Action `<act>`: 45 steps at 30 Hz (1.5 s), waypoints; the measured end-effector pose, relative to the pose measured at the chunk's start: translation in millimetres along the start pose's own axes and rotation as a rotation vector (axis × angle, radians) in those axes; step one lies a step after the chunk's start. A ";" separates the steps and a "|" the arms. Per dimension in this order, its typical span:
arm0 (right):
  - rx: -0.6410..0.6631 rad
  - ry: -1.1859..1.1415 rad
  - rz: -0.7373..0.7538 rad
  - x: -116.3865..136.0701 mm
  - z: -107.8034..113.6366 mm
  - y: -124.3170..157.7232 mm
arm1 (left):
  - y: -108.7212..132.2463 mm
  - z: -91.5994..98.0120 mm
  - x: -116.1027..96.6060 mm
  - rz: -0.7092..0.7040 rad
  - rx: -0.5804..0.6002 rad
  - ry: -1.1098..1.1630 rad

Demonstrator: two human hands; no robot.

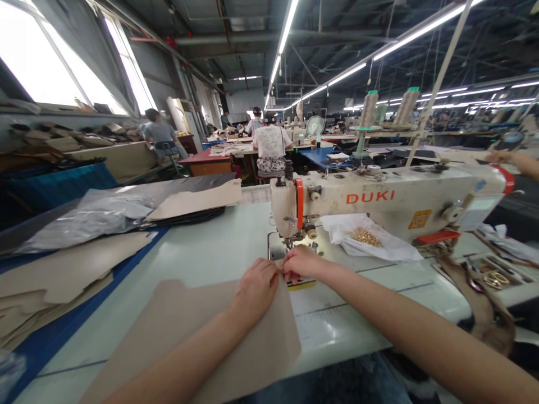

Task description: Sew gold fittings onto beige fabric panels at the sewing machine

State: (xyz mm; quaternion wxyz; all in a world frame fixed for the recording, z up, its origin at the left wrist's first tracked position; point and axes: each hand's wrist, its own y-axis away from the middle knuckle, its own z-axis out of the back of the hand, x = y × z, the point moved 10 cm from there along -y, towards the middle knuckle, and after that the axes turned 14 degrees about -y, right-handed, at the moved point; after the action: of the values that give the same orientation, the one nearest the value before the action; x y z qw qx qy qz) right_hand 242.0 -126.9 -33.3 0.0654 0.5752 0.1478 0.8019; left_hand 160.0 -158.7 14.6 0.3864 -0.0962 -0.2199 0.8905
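Pale tabletop (206, 241); beige panel (185, 306), far edge pinched between left hand (257, 285) and right hand (303, 262) grip

Sewing workshop — DUKI machine (381, 193), thread cones (369, 110), strip lights (287, 27)

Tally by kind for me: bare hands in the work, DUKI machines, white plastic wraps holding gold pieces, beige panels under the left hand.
Bare hands (left hand, right hand): 2
White DUKI sewing machine: 1
Crinkled white plastic wrap with small gold-coloured pieces: 1
Flat beige panel: 1
Total: 5
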 end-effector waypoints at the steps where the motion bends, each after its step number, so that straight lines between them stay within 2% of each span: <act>1: -0.003 0.019 0.018 0.9 0.3 0.0 | -0.6 -0.6 0.0 -0.001 0.003 -0.008; 5: -0.059 0.132 0.143 7.8 6.9 6.6 | -3.2 -2.4 -1.1 -0.010 0.033 -0.040; 10: -0.177 0.319 0.391 20.5 19.3 34.1 | -5.3 -1.2 -1.5 -0.006 0.039 -0.061; 16: -0.151 0.697 0.773 29.4 -1.7 60.4 | -4.0 -0.4 0.0 0.009 0.016 0.008; 23: -0.156 0.820 0.806 26.6 -8.4 60.4 | -4.2 -5.1 0.7 -0.006 0.047 0.006; 29: -0.127 0.909 0.812 30.0 -13.9 61.6 | -6.4 -9.4 -2.6 -0.093 0.107 -0.022; 33: -0.048 1.005 0.872 32.2 -16.0 74.5 | -6.1 -9.0 -3.2 -0.119 0.117 -0.024; 38: 0.112 1.137 0.957 23.4 -21.6 102.9 | -5.9 -8.4 -3.4 -0.117 0.078 -0.021; 40: 0.138 1.150 1.000 21.6 -26.6 108.4 | -5.8 -7.8 -3.1 -0.110 0.065 -0.018; 42: 0.124 1.139 1.035 22.2 -32.1 107.0 | -5.3 -6.9 -3.3 -0.110 0.059 -0.012; 45: 0.030 1.071 1.063 28.0 -35.4 96.8 | -4.0 -5.5 -4.3 -0.120 0.062 -0.017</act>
State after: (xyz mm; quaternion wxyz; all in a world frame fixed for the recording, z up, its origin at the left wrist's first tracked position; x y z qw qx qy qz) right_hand 205.7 -216.7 11.8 -0.4190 0.1014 -0.1270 0.8933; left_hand 167.5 -157.7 11.6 0.4399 -0.0634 -0.2009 0.8730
